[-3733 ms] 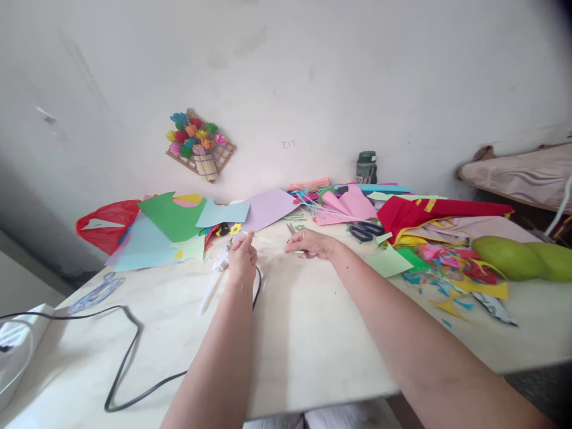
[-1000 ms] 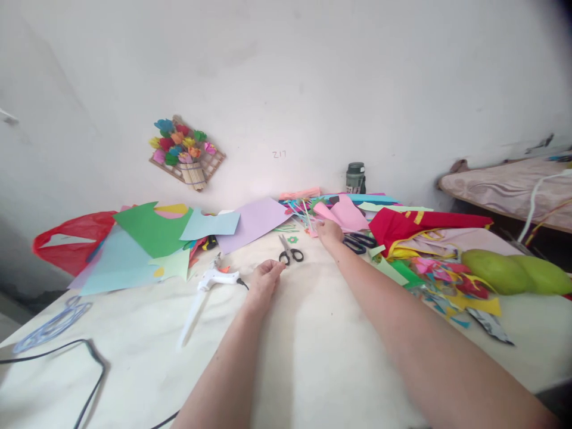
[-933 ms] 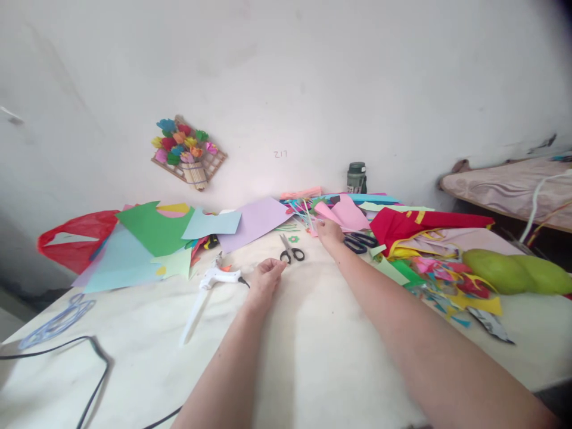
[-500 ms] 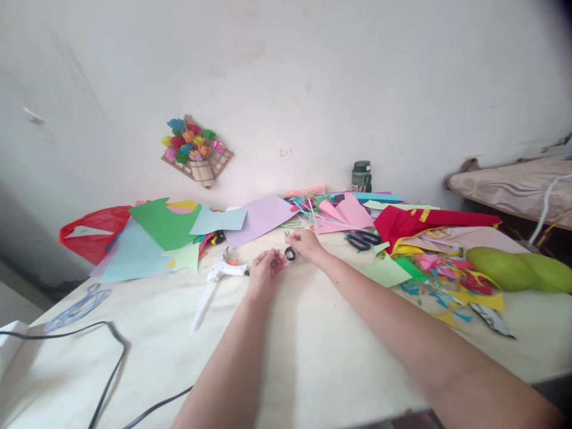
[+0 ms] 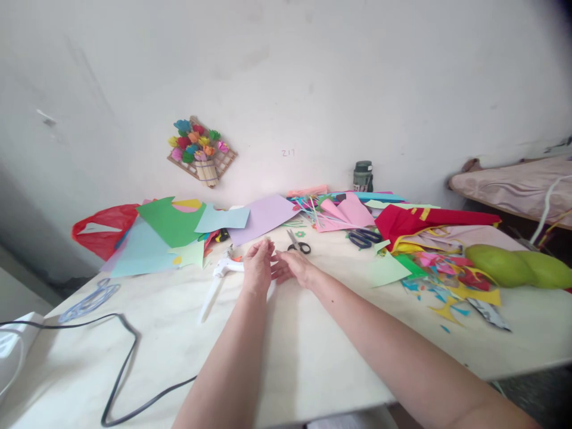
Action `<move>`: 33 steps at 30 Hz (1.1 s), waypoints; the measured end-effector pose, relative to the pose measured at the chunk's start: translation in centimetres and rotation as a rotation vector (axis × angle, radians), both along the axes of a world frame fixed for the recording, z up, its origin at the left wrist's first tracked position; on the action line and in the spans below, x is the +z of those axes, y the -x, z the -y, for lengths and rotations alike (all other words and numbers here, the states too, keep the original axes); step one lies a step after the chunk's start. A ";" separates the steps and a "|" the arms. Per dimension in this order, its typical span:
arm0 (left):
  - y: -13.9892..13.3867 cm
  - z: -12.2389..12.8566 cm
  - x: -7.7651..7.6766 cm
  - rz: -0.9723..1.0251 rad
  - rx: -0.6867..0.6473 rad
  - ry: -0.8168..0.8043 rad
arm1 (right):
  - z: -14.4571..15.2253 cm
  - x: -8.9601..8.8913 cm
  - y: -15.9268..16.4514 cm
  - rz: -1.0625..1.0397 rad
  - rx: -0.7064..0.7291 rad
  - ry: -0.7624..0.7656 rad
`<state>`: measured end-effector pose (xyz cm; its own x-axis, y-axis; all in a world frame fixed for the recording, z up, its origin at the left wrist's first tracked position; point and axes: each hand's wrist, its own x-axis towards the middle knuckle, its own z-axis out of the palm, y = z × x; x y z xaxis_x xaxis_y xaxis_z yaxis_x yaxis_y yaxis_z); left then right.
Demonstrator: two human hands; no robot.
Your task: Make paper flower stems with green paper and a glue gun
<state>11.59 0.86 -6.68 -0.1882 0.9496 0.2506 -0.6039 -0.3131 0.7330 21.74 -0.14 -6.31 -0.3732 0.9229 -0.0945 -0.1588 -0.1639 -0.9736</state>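
Observation:
My left hand (image 5: 258, 262) is pinched closed over the table, its fingertips together; what they hold, if anything, is too small to make out. Just right of it, my right hand (image 5: 291, 268) has its fingers apart and stretched toward the left one. Small scissors with black handles (image 5: 304, 247) lie on the table beyond my right hand, blades pointing away. A white glue gun (image 5: 222, 266) rests left of my left hand, a long white glue stick (image 5: 207, 302) extending from it toward me. My left hand partly hides the glue gun.
Coloured paper sheets (image 5: 172, 221) spread along the back. Larger dark scissors (image 5: 364, 238) lie right, near a red cloth (image 5: 424, 221), paper scraps (image 5: 447, 298) and green fruit (image 5: 496, 265). A black cord (image 5: 120, 357) crosses the left front. A bottle (image 5: 362, 177) stands by the wall.
My right hand has let go of the small scissors, which now lie on the table, and has moved nearer me, toward my left hand. The view has shifted slightly.

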 end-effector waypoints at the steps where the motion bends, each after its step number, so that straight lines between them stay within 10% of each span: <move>1: 0.0 0.0 0.0 -0.003 0.010 -0.011 | 0.2 -0.1 0.1 0.009 -0.005 -0.017; 11: 0.2 0.2 -0.3 -0.572 0.078 0.038 | 0.1 -0.5 0.2 0.271 -0.162 -0.187; 18: 0.3 0.5 -0.1 -0.507 0.003 0.065 | -0.6 -0.5 -1.4 0.578 -0.287 -0.682; 33: -0.3 0.8 -0.1 -0.827 -0.089 -0.019 | -1.9 -1.5 -2.0 0.757 -0.264 -1.018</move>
